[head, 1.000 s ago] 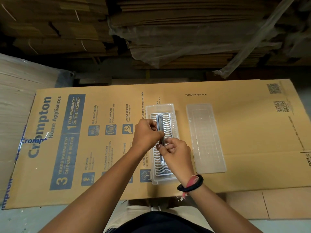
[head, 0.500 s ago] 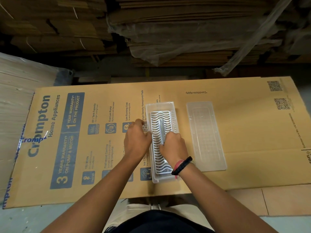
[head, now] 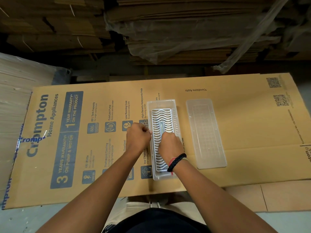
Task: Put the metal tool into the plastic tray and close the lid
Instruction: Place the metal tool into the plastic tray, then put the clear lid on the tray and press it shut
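A clear plastic tray (head: 149, 105) with a white wavy grid insert lies lengthwise on a flattened cardboard box. The slim metal tool (head: 161, 127) lies along the middle of the grid, its near end under my right hand (head: 170, 146), whose fingers are closed around it. My left hand (head: 138, 137) rests curled against the tray's left rim, with nothing visible in it. The clear lid (head: 206, 133) lies flat to the right of the tray, apart from it.
The printed cardboard sheet (head: 84, 140) covers the work surface. Stacks of flattened cartons (head: 168, 31), some wrapped in plastic film, rise behind it. A pale wrapped stack (head: 15, 91) stands at the left. Grey floor shows at the near edge.
Both hands held the tool above the tray a second ago. The tool has come down onto the grid; my left hand has let go and moved to the tray's left rim.
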The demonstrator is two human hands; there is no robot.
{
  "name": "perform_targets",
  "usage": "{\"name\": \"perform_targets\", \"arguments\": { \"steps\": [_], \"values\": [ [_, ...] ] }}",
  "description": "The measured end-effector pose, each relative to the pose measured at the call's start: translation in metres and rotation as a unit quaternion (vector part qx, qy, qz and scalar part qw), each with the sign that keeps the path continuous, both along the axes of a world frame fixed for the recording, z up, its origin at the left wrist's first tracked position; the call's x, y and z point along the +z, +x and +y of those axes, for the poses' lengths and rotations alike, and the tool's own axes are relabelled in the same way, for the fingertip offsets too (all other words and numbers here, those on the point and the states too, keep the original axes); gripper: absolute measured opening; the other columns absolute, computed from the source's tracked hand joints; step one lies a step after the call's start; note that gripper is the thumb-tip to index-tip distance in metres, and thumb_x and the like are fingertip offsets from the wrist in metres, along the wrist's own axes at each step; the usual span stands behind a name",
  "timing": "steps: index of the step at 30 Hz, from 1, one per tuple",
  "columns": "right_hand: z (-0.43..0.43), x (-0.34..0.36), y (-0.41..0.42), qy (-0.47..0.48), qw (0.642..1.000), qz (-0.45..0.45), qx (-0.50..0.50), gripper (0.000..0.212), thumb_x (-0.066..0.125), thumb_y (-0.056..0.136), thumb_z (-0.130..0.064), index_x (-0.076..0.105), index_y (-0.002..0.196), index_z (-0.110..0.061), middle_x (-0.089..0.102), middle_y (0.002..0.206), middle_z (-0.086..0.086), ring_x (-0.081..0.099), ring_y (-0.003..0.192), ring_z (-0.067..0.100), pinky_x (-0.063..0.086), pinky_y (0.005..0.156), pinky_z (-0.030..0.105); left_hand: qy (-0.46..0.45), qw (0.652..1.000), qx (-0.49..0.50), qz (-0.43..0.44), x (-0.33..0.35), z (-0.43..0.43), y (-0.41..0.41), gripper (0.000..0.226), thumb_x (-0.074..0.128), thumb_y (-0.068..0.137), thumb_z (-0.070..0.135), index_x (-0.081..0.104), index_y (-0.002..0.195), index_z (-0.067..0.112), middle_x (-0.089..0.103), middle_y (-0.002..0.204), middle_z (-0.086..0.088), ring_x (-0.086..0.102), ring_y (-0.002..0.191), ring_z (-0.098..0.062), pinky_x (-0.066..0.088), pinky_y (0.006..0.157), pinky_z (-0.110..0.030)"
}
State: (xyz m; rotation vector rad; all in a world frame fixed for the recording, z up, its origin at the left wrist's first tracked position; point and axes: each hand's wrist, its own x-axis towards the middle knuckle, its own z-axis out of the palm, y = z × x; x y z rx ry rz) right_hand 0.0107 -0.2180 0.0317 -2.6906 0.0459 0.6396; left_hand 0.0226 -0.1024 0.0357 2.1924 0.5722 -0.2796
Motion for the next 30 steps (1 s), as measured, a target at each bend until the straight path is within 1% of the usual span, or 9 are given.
{"name": "perform_targets", "arguments": {
  "steps": [9,14,16,18,21,23,25,28,30],
  "values": [
    [-0.001,-0.005,-0.002,-0.026,0.999,-0.016,0.030,0.018,0.047,0.087,0.007,0.060,0.093,-0.003,0.065,0.098,0.018,0.062,0.092,0.035,0.051,0.072,0.039,-0.011,1.000,0.017,-0.007,-0.001,0.000,-0.001,0.011,0.071,0.083,0.011,0.076,0.084,0.001,0.074,0.083,-0.016,0.066,0.074,-0.026,0.056,0.074,-0.035],
    [0.000,0.001,-0.005,0.000,1.000,-0.014,0.016,0.004,0.058,0.089,-0.008,0.061,0.088,-0.005,0.066,0.092,0.016,0.065,0.087,0.032,0.052,0.066,0.035,-0.021,0.999,0.024,-0.006,-0.001,0.000,-0.001,0.011,0.072,0.082,0.012,0.075,0.084,0.001,0.073,0.080,-0.014,0.070,0.079,-0.029,0.057,0.078,-0.038],
    [-0.003,0.015,-0.012,0.012,0.998,-0.053,0.032,0.013,0.059,0.090,-0.019,0.062,0.095,-0.008,0.065,0.097,0.013,0.065,0.088,0.028,0.056,0.070,0.037,-0.024,0.999,0.024,-0.007,-0.001,0.001,-0.001,0.010,0.073,0.081,0.012,0.075,0.081,0.002,0.070,0.074,-0.010,0.070,0.076,-0.028,0.058,0.078,-0.039],
    [-0.018,0.033,-0.022,0.035,0.989,-0.140,0.039,0.023,0.058,0.090,-0.028,0.062,0.106,-0.012,0.065,0.101,0.006,0.062,0.091,0.022,0.056,0.073,0.036,-0.027,0.999,0.020,-0.008,-0.001,0.002,-0.001,0.010,0.073,0.082,0.012,0.075,0.079,0.003,0.068,0.070,-0.008,0.070,0.074,-0.027,0.058,0.076,-0.038],
    [-0.069,0.041,-0.032,0.091,0.968,-0.227,-0.050,0.025,0.061,0.087,-0.028,0.063,0.109,-0.016,0.065,0.101,0.002,0.060,0.094,0.020,0.054,0.074,0.036,-0.040,0.999,0.024,-0.007,-0.002,0.003,-0.001,0.011,0.073,0.083,0.011,0.075,0.079,0.001,0.068,0.070,-0.010,0.069,0.071,-0.026,0.057,0.075,-0.036],
    [-0.108,0.023,-0.032,0.065,0.972,-0.191,-0.119,0.033,0.065,0.084,-0.026,0.059,0.114,-0.015,0.064,0.108,0.007,0.058,0.101,0.026,0.052,0.081,0.039,-0.044,0.999,0.028,-0.008,-0.003,0.002,-0.001,0.012,0.073,0.083,0.011,0.075,0.077,0.000,0.068,0.069,-0.010,0.067,0.068,-0.025,0.057,0.074,-0.036],
    [-0.135,-0.001,-0.030,-0.007,0.984,-0.088,-0.157,0.057,0.069,0.079,-0.032,0.048,0.128,-0.013,0.057,0.121,0.015,0.051,0.113,0.032,0.048,0.091,0.045,-0.048,0.998,0.030,-0.004,-0.003,0.002,-0.001,0.015,0.072,0.083,0.011,0.073,0.073,-0.001,0.069,0.067,-0.012,0.065,0.063,-0.024,0.058,0.073,-0.038],
    [-0.149,-0.026,-0.027,-0.083,0.983,0.035,-0.159,0.098,0.071,0.068,-0.056,0.024,0.144,-0.018,0.033,0.144,0.025,0.032,0.131,0.041,0.036,0.105,0.053,-0.059,0.998,0.036,0.004,-0.004,0.003,-0.001,0.018,0.071,0.084,0.010,0.071,0.068,0.001,0.067,0.060,-0.010,0.064,0.059,-0.024,0.059,0.072,-0.042],
    [-0.149,-0.035,-0.024,-0.094,0.980,0.057,-0.166,0.109,0.069,0.064,-0.062,0.014,0.148,-0.020,0.018,0.152,0.029,0.020,0.138,0.045,0.027,0.111,0.057,-0.067,0.997,0.042,0.003,-0.005,0.002,-0.001,0.020,0.071,0.084,0.009,0.071,0.071,-0.005,0.066,0.063,-0.011,0.064,0.063,-0.026,0.059,0.074,-0.043]
  ]
}}
